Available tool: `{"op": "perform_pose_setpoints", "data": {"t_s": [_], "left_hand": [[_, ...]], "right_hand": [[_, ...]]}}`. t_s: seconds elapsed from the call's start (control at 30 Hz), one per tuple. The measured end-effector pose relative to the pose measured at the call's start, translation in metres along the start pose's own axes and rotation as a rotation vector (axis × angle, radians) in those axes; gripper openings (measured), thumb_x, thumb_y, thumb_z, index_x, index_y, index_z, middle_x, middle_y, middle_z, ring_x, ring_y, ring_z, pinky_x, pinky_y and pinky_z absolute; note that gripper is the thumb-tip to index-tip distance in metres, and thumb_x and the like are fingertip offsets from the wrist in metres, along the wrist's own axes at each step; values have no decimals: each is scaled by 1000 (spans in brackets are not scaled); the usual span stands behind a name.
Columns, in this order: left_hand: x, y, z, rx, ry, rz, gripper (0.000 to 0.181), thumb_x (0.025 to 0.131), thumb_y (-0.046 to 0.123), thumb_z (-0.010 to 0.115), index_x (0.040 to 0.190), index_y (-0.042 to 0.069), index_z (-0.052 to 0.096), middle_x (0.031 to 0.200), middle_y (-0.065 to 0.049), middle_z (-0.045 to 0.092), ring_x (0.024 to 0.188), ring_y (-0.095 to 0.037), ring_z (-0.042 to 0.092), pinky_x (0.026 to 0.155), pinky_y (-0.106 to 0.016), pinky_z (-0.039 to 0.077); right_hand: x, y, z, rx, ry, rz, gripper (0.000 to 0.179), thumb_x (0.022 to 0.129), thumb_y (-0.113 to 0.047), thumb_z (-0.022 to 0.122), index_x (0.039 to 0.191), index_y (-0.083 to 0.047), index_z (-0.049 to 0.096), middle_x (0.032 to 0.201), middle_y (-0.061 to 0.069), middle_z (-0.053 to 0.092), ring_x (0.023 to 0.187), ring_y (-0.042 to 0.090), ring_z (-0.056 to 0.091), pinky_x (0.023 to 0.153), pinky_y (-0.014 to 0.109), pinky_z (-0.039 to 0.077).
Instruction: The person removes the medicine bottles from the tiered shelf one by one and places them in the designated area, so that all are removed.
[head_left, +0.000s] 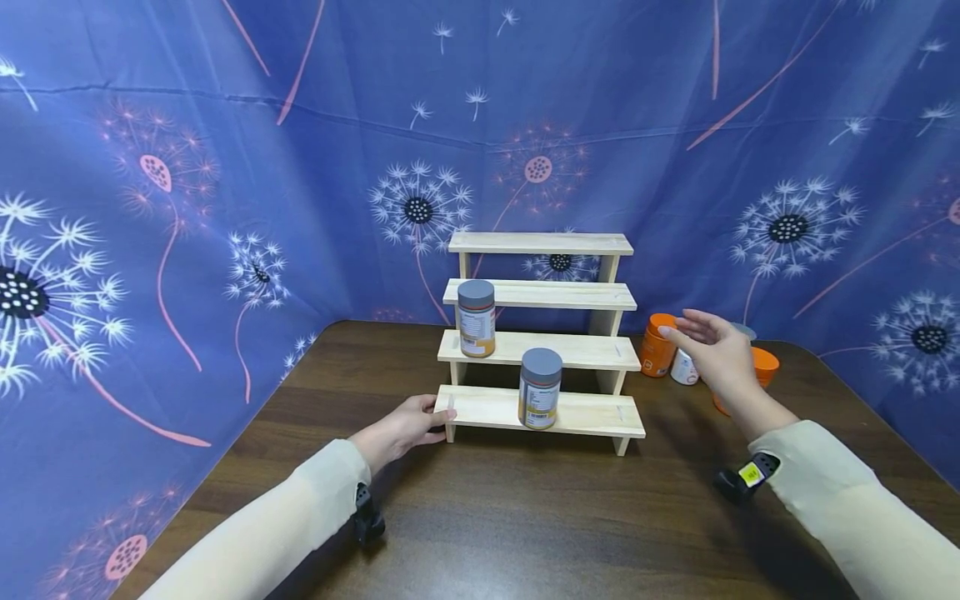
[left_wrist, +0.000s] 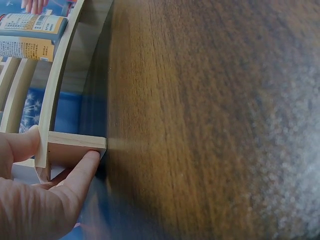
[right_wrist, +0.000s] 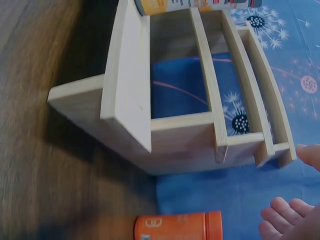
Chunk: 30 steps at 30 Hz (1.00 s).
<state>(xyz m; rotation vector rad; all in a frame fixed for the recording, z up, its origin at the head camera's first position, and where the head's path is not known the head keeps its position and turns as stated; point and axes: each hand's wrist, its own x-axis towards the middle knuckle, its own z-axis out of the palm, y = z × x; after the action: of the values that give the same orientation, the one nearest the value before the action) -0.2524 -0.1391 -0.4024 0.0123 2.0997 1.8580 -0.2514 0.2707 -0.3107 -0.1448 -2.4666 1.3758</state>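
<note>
A pale wooden stepped rack (head_left: 542, 243) with several shelves stands on the table. My left hand (head_left: 405, 427) grips the left end of its lowest shelf; in the left wrist view the thumb lies on the board and a finger reaches along the leg. Two grey-lidded bottles with orange-and-white labels stand on the rack: one bottle (head_left: 477, 323) on the second shelf up, another bottle (head_left: 540, 390) mid-lowest shelf. My right hand (head_left: 716, 354), holding nothing, hovers right of the rack, overlapping a group of bottles in the head view. Its fingers are loosely extended.
Right of the rack stand an orange bottle (head_left: 655, 350), a small white bottle (head_left: 684, 368) and an orange container (head_left: 765, 367), partly hidden behind my right hand. A grey-blue lid (head_left: 745, 331) shows behind it. A blue dandelion-print cloth (head_left: 360, 250) hangs behind the brown table (head_left: 510, 517).
</note>
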Motion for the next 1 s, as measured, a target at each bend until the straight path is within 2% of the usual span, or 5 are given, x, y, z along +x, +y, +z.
{"op": "perform_pose_setpoints", "data": {"t_s": [0.3, 0.57, 0.8, 0.87, 1.0], "left_hand": [[-2, 2, 0, -6, 10, -10, 43, 99, 4, 51, 137, -13, 39, 128, -26, 52, 125, -34, 49, 105, -49, 48], [-3, 1, 0, 2, -5, 3, 44, 100, 5, 51, 137, -14, 37, 128, -27, 51, 127, -37, 48, 105, -50, 48], [-3, 2, 0, 9, -5, -4, 45, 100, 6, 51, 138, -13, 37, 131, -28, 50, 127, -38, 48, 104, -49, 49], [-3, 2, 0, 11, -4, 0, 46, 100, 6, 51, 138, -13, 36, 131, -28, 50, 127, -38, 48, 103, -49, 50], [-2, 1, 1, 12, 1, 2, 45, 100, 6, 51, 138, -13, 37, 130, -28, 51, 126, -37, 49, 103, -49, 50]], "right_hand": [[2, -14, 19, 38, -15, 2, 76, 90, -49, 64, 147, -5, 39, 139, 20, 53, 126, 28, 50, 111, 45, 43], [2, -24, 28, 59, -71, -3, 79, 88, -53, 64, 147, -7, 40, 138, 19, 54, 130, 30, 48, 112, 47, 42], [3, -38, 36, 64, -83, -36, 72, 88, -48, 66, 142, -6, 46, 116, -6, 63, 113, 7, 55, 107, 31, 47], [4, -41, 39, 76, -89, -50, 72, 88, -48, 66, 142, -4, 46, 120, 1, 64, 114, 9, 55, 108, 34, 46], [6, -46, 46, 99, -127, -48, 76, 88, -50, 65, 144, -4, 42, 133, 16, 58, 126, 23, 51, 112, 42, 42]]}}
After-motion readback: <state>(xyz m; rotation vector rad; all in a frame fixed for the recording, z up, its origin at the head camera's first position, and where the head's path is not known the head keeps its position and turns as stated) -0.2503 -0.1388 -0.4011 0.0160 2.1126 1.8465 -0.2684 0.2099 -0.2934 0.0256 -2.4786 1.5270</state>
